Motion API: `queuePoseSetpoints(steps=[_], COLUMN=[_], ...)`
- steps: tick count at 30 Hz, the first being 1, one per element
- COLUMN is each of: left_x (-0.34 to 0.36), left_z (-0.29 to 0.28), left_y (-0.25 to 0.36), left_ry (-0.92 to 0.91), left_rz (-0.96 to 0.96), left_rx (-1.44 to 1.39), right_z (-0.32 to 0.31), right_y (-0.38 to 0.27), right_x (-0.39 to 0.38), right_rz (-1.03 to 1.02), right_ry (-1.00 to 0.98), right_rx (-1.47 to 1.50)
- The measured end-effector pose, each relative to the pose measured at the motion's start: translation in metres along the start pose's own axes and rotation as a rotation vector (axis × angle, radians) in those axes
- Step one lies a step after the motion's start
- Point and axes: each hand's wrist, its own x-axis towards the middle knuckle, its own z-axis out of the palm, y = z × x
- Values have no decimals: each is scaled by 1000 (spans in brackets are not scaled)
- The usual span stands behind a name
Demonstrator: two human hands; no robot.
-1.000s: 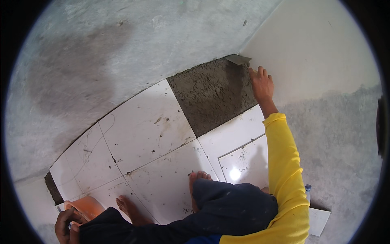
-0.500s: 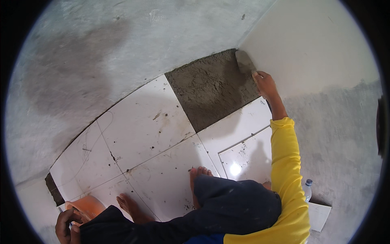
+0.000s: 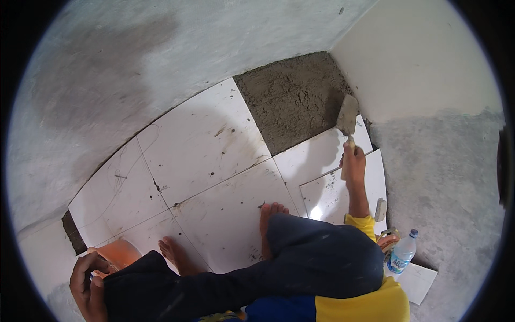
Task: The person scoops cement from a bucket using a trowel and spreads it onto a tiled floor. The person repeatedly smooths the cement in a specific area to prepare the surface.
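My right hand (image 3: 354, 161) grips the handle of a trowel (image 3: 347, 115), whose mortar-smeared blade is raised at the right end of the mortar bed. Rough grey mortar (image 3: 295, 99) fills the corner space between the walls and the white floor tiles (image 3: 214, 145). At the lower left, my left hand (image 3: 88, 284) is beside my knee, fingers loosely curled and thumb apart, with nothing visible in it. Right behind its fingers stands an orange bucket (image 3: 118, 253), partly hidden by the hand and my dark trouser leg.
A loose white tile (image 3: 338, 196) lies over others under my right arm. By the right wall (image 3: 434, 177) are a small grey block (image 3: 381, 209), a clear plastic bottle (image 3: 402, 251) and a tile piece (image 3: 421, 282). My bare feet (image 3: 271, 214) rest on the tiles.
My right hand has drawn the trowel back from the far corner towards me, onto the near right edge of the mortar. The view has shifted, showing more of the bottle.
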Motion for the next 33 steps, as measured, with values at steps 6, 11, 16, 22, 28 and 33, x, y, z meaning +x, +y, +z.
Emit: queuePoseSetpoints(steps=[6,11,16,22,28,33], left_x=[7,9,10,9,18,21], left_z=[-8,-8,-10,-14,-13,-16], left_y=[-18,7,-2,-24,-23,-20], left_ry=[-40,-98,-111,-52,-14,-85], left_rz=[50,25,35,37,9,35], left_rx=[-23,-26,-53,-31,-24,-133], right_z=[31,33,32,36,41,56], right_y=[61,65,59,48,66,84], right_x=[-26,-27,-28,-30,-16,11], right_rz=[31,10,99,108,105,75], right_ry=[257,343,305,289,349,466], right_rx=[30,57,235,313,400,363])
